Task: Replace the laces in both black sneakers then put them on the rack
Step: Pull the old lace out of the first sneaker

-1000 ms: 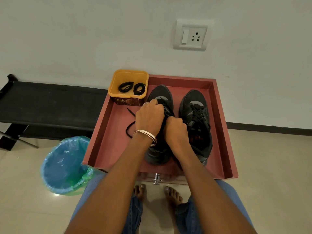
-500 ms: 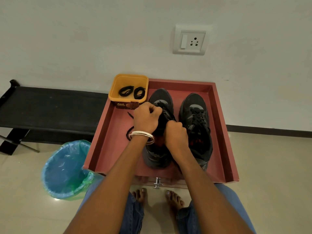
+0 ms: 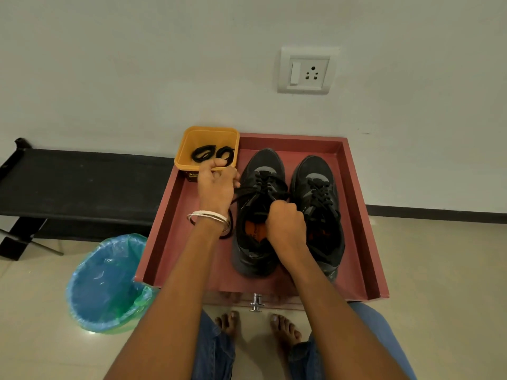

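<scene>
Your red tray (image 3: 356, 204) sits against the white wall, raised rim on all four sides, its near edge above your bare feet. A black rack (image 3: 82, 176) stands to its left along the wall, with a lined bin (image 3: 105, 283) on the floor in front of it, beside the tray's near left corner. Bare tray floor lies left of the shoes. The left sneaker (image 3: 258, 215) and right sneaker (image 3: 321, 204) stand side by side, toes to the wall, nearly touching. A yellow tub (image 3: 208, 135) in the far left corner holds coiled black laces (image 3: 212, 154). Your left hand (image 3: 216, 187) is drawn out leftward, grip pinched on a lace strand (image 3: 247, 193) running taut from the left sneaker. Your right hand (image 3: 286, 223) is fisted over that shoe's opening, grip clamped on lace at the eyelets
</scene>
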The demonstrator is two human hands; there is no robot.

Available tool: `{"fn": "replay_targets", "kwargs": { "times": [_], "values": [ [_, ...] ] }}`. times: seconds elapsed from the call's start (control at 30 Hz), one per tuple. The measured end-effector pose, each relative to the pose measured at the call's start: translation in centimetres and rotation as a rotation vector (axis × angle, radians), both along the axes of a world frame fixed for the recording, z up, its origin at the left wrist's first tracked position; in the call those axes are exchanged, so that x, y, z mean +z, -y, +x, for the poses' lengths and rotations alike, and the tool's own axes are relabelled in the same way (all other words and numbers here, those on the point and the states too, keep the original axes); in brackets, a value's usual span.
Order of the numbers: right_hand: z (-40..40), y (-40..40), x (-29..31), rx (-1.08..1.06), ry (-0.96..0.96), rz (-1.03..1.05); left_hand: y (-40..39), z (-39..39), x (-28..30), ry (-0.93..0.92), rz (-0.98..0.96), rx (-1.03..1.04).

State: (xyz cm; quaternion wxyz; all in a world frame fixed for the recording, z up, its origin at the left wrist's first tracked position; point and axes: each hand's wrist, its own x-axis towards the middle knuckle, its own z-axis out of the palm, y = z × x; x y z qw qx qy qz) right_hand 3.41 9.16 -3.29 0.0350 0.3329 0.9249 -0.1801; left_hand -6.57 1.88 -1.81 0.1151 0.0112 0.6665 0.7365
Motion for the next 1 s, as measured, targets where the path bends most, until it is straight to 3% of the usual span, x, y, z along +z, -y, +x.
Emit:
{"fn": "replay_targets", "kwargs": {
  "times": [0.2, 0.3, 0.47, 0.53, 0.63, 0.8, 0.93, 1.0],
  "values": [
    [-0.1, 0.1, 0.0, 0.006, 0.005, -0.007, 0.3, 0.2, -1.4, -0.656, -0.817, -0.41],
    [0.0, 0.0, 0.1, 0.017, -0.007, -0.011, -0.6, 1.4, -1.6, -0.83, -1.175, -0.476],
    [0.1, -0.1, 0.4, 0.011, -0.021, -0.041, -1.7, 2.2, -2.3, -1.003, -1.252, -0.285],
    [0.1, -0.1, 0.5, 0.012, -0.025, -0.044, -1.8, 2.0, -2.6, -0.998, -1.236, -0.304],
    [0.0, 0.0, 0.4, 0.009, -0.017, -0.048, -1.6, 2.1, -2.4, -0.921, -1.143, -0.354],
    [-0.1, 0.0, 0.4, 0.021, 0.005, -0.023, -0.8, 1.2, -0.7, -0.503, -0.711, -0.235],
    [0.0, 0.0, 0.7, 0.039, 0.021, -0.01, 0.1, 0.9, 1.0, 0.012, 0.089, -0.033],
    [-0.1, 0.1, 0.7, 0.04, 0.032, -0.01, 0.6, 0.4, 1.7, 0.116, 0.327, 0.039]
  ]
}}
